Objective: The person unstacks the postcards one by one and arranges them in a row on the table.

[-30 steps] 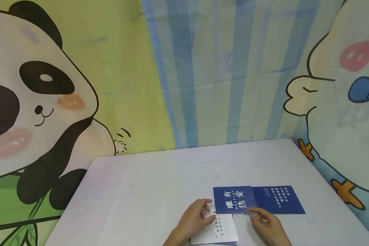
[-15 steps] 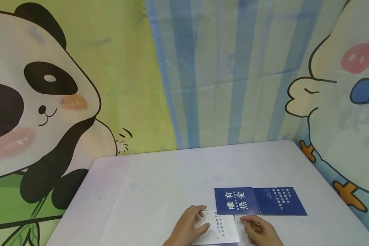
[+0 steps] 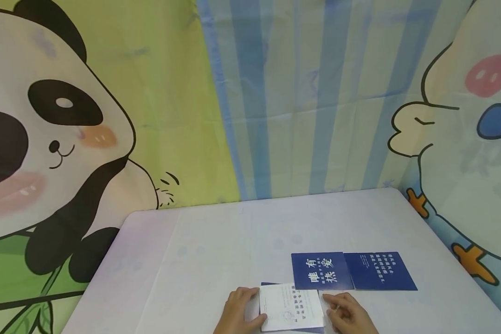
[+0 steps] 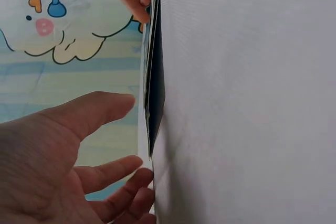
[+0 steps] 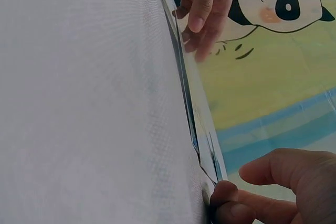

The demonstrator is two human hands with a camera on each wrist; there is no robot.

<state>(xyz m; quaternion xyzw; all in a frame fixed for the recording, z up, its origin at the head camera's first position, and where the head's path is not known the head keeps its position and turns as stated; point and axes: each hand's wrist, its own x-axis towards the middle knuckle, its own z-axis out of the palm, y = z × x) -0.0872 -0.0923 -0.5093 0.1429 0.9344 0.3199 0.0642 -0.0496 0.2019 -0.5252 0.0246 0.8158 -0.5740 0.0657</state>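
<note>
A white card (image 3: 290, 308) printed with dark characters lies on the table over a blue card (image 3: 270, 283), whose edges show behind and in front of it. My left hand (image 3: 240, 311) is at the white card's left edge, thumb and index finger spread apart. In the left wrist view the left hand (image 4: 79, 166) has its thumb held away from relaxed fingers, beside the thin stack's edge (image 4: 155, 77). My right hand (image 3: 350, 313) rests at the card's right edge with loosely bent fingers. In the right wrist view the right hand's thumb (image 5: 262, 169) stands apart from its fingers.
Behind the white card, two blue panels lie side by side, a left panel (image 3: 322, 271) with large white characters and a right panel (image 3: 380, 271) with smaller text. The white table (image 3: 200, 269) meets a cartoon-printed backdrop (image 3: 292, 116) at its far edge.
My left hand has slid left off the white card to its left edge, uncovering it. The right hand has moved left from the blue panels' near edge to the white card's right side.
</note>
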